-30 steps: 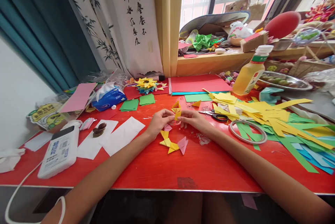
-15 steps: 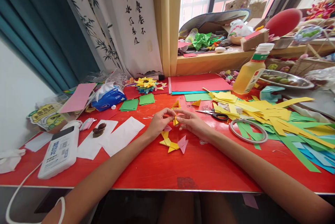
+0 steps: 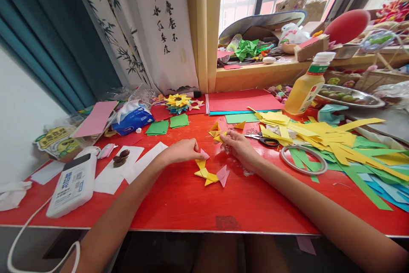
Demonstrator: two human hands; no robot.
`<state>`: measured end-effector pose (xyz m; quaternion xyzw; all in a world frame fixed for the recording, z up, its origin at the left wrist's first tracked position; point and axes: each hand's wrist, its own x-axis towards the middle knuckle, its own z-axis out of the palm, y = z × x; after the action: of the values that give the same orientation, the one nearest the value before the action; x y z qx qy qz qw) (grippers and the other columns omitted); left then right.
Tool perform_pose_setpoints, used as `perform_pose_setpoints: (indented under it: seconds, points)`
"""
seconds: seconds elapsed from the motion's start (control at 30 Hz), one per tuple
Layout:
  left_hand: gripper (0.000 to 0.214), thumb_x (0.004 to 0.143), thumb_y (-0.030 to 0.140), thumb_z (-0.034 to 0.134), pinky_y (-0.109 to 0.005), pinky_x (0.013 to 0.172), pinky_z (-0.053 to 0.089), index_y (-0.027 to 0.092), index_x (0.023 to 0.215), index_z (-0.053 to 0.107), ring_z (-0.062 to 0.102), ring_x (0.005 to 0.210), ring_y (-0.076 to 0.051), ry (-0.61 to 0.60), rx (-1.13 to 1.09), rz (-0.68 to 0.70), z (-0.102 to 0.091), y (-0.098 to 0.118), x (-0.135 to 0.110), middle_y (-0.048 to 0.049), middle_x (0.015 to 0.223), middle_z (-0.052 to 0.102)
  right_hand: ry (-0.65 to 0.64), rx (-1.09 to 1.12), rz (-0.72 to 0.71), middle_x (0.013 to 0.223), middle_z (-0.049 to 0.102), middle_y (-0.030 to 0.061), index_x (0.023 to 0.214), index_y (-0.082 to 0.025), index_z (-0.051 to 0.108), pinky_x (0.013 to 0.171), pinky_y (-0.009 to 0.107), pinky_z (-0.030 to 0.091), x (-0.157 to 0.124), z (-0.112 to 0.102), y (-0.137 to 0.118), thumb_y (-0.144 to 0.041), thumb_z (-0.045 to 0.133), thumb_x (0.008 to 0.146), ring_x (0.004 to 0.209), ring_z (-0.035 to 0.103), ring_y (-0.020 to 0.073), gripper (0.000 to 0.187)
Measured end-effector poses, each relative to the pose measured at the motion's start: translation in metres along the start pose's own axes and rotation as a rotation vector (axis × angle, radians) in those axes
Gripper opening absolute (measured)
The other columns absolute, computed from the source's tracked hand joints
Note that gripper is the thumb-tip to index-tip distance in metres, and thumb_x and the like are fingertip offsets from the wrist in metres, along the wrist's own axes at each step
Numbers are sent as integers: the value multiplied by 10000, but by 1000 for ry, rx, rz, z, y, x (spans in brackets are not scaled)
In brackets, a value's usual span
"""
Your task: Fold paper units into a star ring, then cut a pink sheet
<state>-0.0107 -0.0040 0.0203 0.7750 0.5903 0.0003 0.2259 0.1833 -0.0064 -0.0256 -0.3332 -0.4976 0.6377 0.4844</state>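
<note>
My right hand (image 3: 239, 147) pinches a small yellow folded paper piece (image 3: 220, 137) between thumb and fingertips, just above the table. My left hand (image 3: 184, 151) is closed at a pink folded paper piece (image 3: 205, 154), which forms the upper end of a curved paper chain (image 3: 207, 176). Yellow pointed units make up the chain's middle, and another pink piece (image 3: 223, 175) sits at its right end. Behind my right fingers lie more yellow folded pieces (image 3: 239, 125). Black-handled scissors (image 3: 268, 141) rest beyond my right wrist.
A roll of tape (image 3: 303, 159) and a heap of yellow strips (image 3: 335, 136) lie on the right, near a juice bottle (image 3: 303, 90). Green paper squares (image 3: 157, 127), a tissue pack (image 3: 132, 119) and a white box-shaped device (image 3: 73, 185) are on the left. A finished paper ring (image 3: 178, 102) stands behind.
My hands were together around a yellow piece and have parted. The right now holds a yellow piece alone; the left has moved down and left to the chain's pink end.
</note>
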Motion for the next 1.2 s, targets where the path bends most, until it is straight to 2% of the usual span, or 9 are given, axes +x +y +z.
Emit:
perform_pose_setpoints:
  seconds: [0.1, 0.2, 0.37, 0.47, 0.6, 0.7, 0.83, 1.03, 1.2]
  points:
    - [289, 610, 437, 558, -209, 485, 324, 169, 712, 522, 528, 644, -145, -77, -38, 46, -1, 5, -3, -17, 725, 603, -5, -20, -15, 786, 622, 13, 822, -182, 489, 463, 184, 341, -1, 1, -1, -375, 555, 762, 515, 500, 56, 212]
    - [204, 603, 325, 549, -199, 455, 321, 165, 729, 527, 507, 591, -124, -92, -162, 47, -2, 8, -4, -8, 700, 572, -43, -50, -17, 821, 629, 30, 870, -173, 530, 466, 185, 339, -1, 1, -2, -378, 541, 773, 531, 508, 58, 227]
    - [434, 526, 400, 641, -196, 461, 333, 184, 888, 537, 505, 605, -123, -78, -240, 90, -5, 7, -7, -4, 773, 569, -58, -71, 1, 764, 616, 20, 843, -170, 560, 479, 189, 350, -2, 0, -2, -391, 543, 766, 531, 491, 60, 235]
    - [374, 498, 353, 657, -192, 441, 306, 184, 820, 572, 484, 580, -117, -141, -193, 97, -5, 7, -10, 8, 723, 565, -60, -73, -1, 731, 597, 8, 798, -165, 560, 477, 188, 349, -2, 0, -2, -394, 552, 758, 519, 472, 56, 232]
    - [194, 584, 329, 570, -199, 423, 289, 178, 706, 580, 476, 549, -122, -252, -144, 109, -8, 7, -12, 0, 660, 568, -89, -96, -4, 699, 576, -1, 761, -155, 553, 491, 181, 358, -2, 1, -2, -388, 548, 763, 510, 453, 46, 233]
    - [273, 599, 402, 574, -202, 452, 310, 192, 773, 562, 494, 613, -138, -249, -117, 138, -13, 6, -15, -13, 754, 581, -87, -112, -13, 712, 576, 0, 758, -154, 548, 490, 178, 360, -2, 1, -1, -388, 539, 771, 502, 446, 41, 235]
    - [432, 554, 464, 630, -207, 573, 354, 203, 888, 547, 494, 799, -176, -287, -50, 206, -26, 3, -24, -35, 927, 545, -67, -114, -15, 724, 574, 5, 780, -158, 551, 479, 176, 356, -1, 0, 0, -400, 535, 770, 504, 448, 43, 243]
    - [345, 573, 341, 628, -216, 692, 342, 218, 892, 576, 433, 925, -193, -429, 17, 294, -43, -9, -30, -20, 925, 532, -85, -123, -13, 723, 572, 5, 750, -160, 544, 483, 177, 361, -2, 0, 0, -408, 532, 769, 498, 441, 41, 250]
    - [308, 543, 342, 637, -245, 690, 325, 210, 814, 568, 413, 891, -209, -446, 109, 283, -38, -15, -27, -22, 883, 531, -102, -139, -10, 716, 575, 6, 763, -161, 545, 485, 181, 363, -2, 0, -2, -412, 530, 766, 498, 442, 45, 252]
